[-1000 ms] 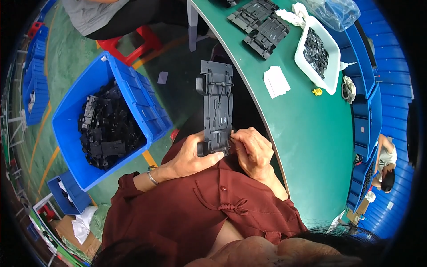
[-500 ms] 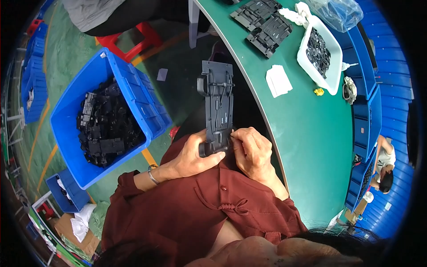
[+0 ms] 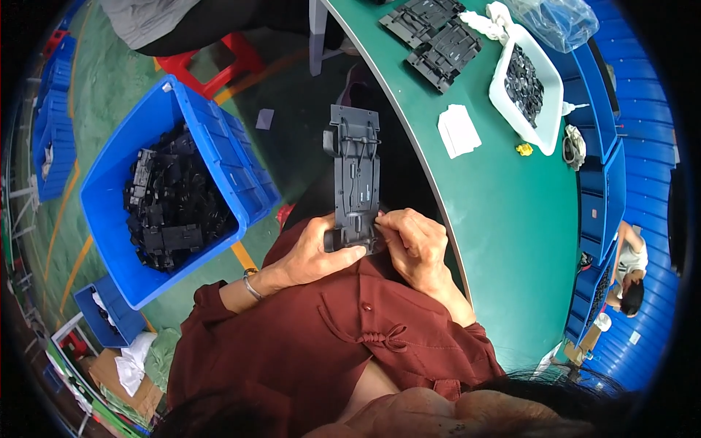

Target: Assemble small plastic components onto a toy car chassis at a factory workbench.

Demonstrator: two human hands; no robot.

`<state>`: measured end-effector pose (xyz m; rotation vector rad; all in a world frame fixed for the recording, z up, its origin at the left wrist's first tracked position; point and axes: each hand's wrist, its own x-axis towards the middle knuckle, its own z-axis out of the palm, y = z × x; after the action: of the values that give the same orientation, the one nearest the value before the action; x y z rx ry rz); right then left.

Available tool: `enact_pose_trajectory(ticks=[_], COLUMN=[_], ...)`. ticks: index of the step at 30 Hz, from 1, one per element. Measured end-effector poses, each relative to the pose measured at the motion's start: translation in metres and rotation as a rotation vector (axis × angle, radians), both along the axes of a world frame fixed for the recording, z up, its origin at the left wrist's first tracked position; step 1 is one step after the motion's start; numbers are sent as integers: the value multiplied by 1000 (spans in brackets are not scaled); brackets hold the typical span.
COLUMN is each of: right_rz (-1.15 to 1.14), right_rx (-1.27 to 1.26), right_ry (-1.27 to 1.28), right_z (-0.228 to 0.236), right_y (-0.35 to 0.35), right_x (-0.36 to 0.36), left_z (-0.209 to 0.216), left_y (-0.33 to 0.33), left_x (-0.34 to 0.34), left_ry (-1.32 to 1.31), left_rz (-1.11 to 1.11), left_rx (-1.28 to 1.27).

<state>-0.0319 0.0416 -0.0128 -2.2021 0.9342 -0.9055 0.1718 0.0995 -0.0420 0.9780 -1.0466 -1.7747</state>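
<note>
A long black plastic toy-car chassis (image 3: 358, 175) stands tilted up in front of my lap, its underside with moulded bars and ribs facing me. My left hand (image 3: 314, 255) is closed on its near end, the thumb laid across the front. At the lower right edge of the chassis, my right hand (image 3: 416, 244) is closed, with thumb and fingers pinched against the side. Whatever is between those fingertips is hidden.
A blue bin (image 3: 109, 212) full of black plastic parts stands at the left. On the green table (image 3: 511, 241) are more black chassis (image 3: 444, 55), white cards (image 3: 458, 131), a yellow scrap (image 3: 523, 150) and a white tray (image 3: 549, 124) of small black parts. Another person (image 3: 631, 266) sits far right.
The top of the chassis has dipped slightly toward me. Both hands keep their places on it, with only a slight shift of the right fingers.
</note>
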Motion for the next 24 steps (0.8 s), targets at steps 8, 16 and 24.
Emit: enact_pose_trajectory(ticks=[8,16,24], right_rz=[-1,-111,-32], right_rx=[176,459,298], right_ry=[0,-92,-7], right_z=[3,6,4], right_y=[-3,4,-4], right_x=[-3,0,1], left_z=[-2,-10,-17], left_y=[1,3,5], left_x=[-4,-4,-7], left_ry=[107,291,400], left_rz=[35,41,79], left_rx=[133,216,251])
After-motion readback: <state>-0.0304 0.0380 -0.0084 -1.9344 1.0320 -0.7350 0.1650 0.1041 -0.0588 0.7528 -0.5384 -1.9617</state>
